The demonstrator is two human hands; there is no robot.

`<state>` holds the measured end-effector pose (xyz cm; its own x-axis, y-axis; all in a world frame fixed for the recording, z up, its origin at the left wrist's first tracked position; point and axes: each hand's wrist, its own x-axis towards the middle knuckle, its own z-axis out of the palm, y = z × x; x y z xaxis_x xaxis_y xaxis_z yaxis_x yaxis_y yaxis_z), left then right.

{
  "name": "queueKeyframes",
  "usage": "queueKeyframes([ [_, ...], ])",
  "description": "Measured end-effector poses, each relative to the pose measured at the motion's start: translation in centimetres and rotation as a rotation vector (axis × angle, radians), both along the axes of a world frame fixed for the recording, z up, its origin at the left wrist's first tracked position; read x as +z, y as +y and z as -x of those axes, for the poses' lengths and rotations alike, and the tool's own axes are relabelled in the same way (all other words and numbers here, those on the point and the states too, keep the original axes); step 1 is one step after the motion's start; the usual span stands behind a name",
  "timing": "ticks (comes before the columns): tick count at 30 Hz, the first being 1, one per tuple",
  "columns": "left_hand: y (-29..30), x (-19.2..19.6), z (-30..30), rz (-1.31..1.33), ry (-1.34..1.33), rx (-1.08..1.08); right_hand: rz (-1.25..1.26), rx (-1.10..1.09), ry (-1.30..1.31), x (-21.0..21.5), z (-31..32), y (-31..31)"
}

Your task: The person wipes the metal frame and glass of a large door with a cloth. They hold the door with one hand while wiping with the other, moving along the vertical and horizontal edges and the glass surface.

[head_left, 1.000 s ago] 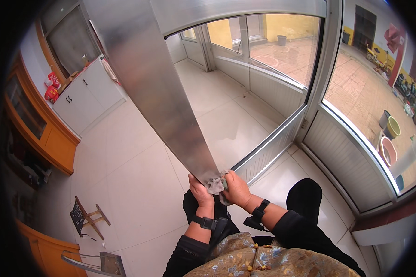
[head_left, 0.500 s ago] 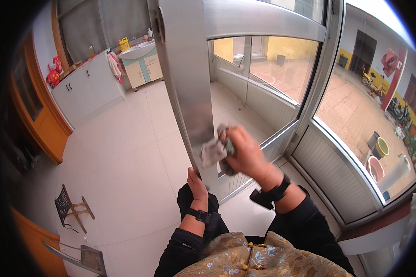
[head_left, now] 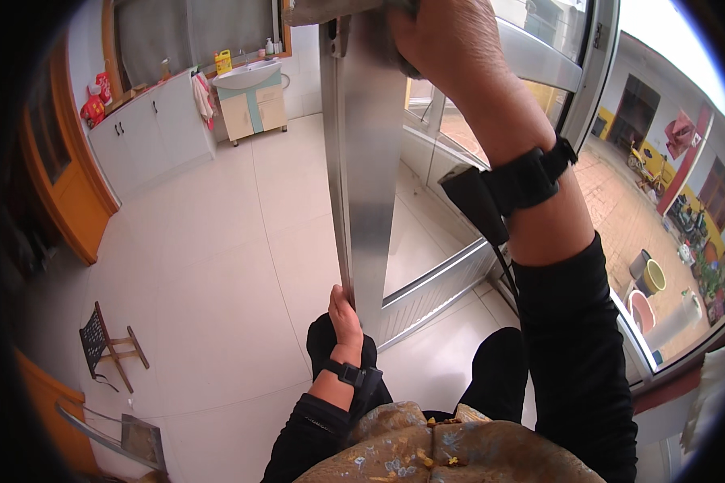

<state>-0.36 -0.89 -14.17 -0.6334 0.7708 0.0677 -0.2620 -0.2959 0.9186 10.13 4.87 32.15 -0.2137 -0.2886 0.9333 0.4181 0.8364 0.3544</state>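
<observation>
Fingers (head_left: pixel 339 298) of the left hand (head_left: pixel 347 325) lie extended along a metal door's edge, low down, while the right hand (head_left: pixel 451 48) bears on the same door near the top.

In the head view, the silver-framed door (head_left: pixel 369 177) stands upright in front of the person, between the two knees at its lower end. The right hand is closed over a grey cloth (head_left: pixel 330 10) at the door frame; its fingertips are hidden, and the upper edge of the view cuts off part of both hand and cloth. Black straps circle both wrists. To the left, a folding stool (head_left: pixel 109 342) stands on the pale tiled floor (head_left: pixel 225 266), well apart from the door; farther back are a white cabinet (head_left: pixel 157 133) and a washbasin unit (head_left: pixel 252 109).
</observation>
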Motion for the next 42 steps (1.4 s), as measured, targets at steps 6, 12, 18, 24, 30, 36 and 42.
queueKeyframes([
  [6, 0.1, 1.0, -0.5, 0.037, 0.022, 0.075, 0.020, -0.122, -0.079, -5.5, -0.8, 0.2],
  [12, -0.1, 1.6, -0.7, -0.014, 0.080, 0.100, 0.157, -0.125, -0.284, -14.2, -1.8, -0.3],
  [18, 0.2, 0.2, -0.3, -0.055, 0.030, 0.054, 0.178, -0.063, -0.530, -20.6, -3.1, -2.1],
  [24, 0.3, 0.0, -0.1, -0.082, -0.041, -0.004, 0.107, -0.075, -0.387, -13.6, -4.9, -1.5],
  [30, -0.5, 1.3, -0.5, -0.054, -0.061, -0.013, -0.093, -0.182, -0.107, -5.2, -4.1, 0.9],
  [36, -0.9, 1.5, -0.5, -0.030, 0.055, -0.006, -0.026, -0.313, -0.050, -5.8, -6.1, 5.0],
  [42, -0.2, 0.8, -0.4, -0.038, 0.053, 0.020, 0.323, -0.561, 0.107, -4.3, -10.7, 8.5],
])
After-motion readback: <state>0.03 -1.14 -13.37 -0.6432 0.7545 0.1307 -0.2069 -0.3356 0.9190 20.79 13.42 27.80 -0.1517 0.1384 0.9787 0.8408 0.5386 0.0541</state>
